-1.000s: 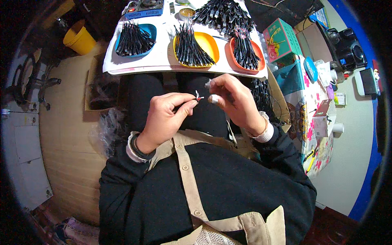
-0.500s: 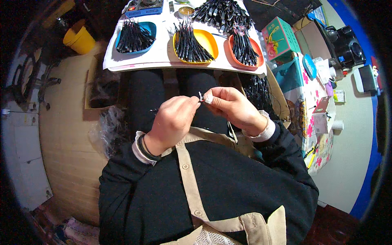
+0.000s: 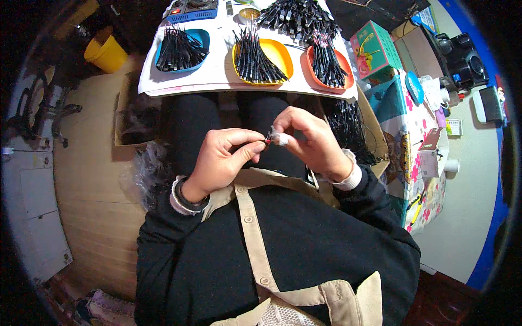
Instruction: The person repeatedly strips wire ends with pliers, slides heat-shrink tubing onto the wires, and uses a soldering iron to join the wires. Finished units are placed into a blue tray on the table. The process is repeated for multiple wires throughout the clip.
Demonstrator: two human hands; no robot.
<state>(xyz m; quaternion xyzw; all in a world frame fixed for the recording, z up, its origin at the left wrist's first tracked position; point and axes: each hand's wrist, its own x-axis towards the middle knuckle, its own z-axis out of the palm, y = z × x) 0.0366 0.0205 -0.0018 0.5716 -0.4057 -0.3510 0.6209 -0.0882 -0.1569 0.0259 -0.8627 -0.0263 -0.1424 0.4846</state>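
Observation:
Over my lap, both hands meet at a small wire end with red and whitish bits. My left hand is closed, pinching it between thumb and forefinger; the other fingers are curled. On the far side of the wire end, my right hand closes its thumb and forefinger on the tip. White wrapping covers part of the right thumb. Beyond my knees, bundles of black cables lie in a blue tray, a yellow tray and an orange-red tray on the white table.
A large heap of black cables lies at the table's back, near a small round dish and a blue hot plate. More cables fill a cardboard box at my right. A yellow bucket stands far left.
My left hand has turned, so its thumb and forefinger now show. The right hand has shifted slightly, its forefinger lifted and bent, and a red bit of wire has come into sight.

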